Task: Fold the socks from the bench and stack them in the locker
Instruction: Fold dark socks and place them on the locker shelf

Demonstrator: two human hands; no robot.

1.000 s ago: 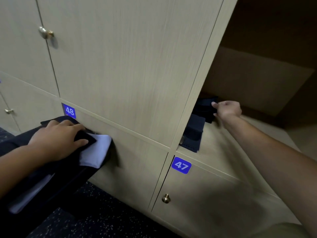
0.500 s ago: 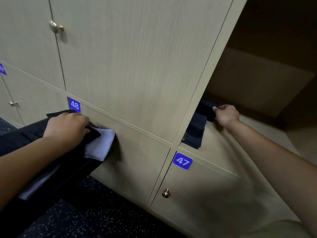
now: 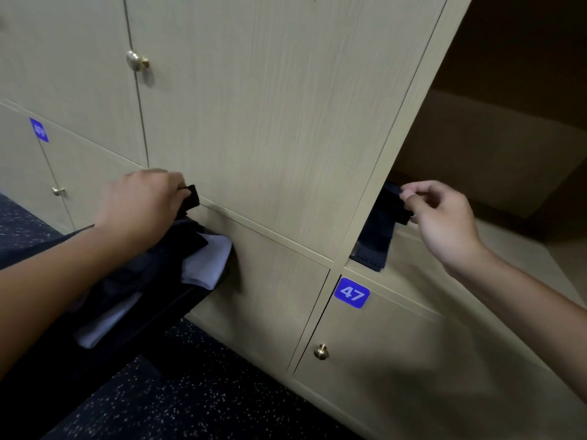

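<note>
**Both hands on dark socks at the locker wall**

While the left hand (image 3: 139, 201) sits at centre left of the frame, its fingers are curled tight round a black sock (image 3: 190, 198), one corner of the cloth poking out past the knuckles against the pale door. Below that fist lies the heap on the bench (image 3: 133, 331): soft, crumpled dark fabric with two white socks (image 3: 206, 262) showing, one flat and folded at the heap's right end, another peeking out lower left. How many dark pieces are in the heap I cannot tell.

Over at centre right, the right hand (image 3: 444, 217) is at the mouth of the open locker (image 3: 495, 173). Thumb and forefinger are pinched close together right at the edge of the folded dark socks (image 3: 378, 230); the other fingers hang loosely curled. Whether the pinch has actually caught cloth is hard to tell from here. That pile sits at the left front of the compartment floor, flat rectangular layers, its front edge hanging just over the lip.

Doors are light wood-grain laminate, smooth and matte. Three round brass knobs (image 3: 320, 351) in view, two blue number tags (image 3: 352, 293), the right one reading 47. Dark speckled floor (image 3: 197, 395) at the bottom.
</note>
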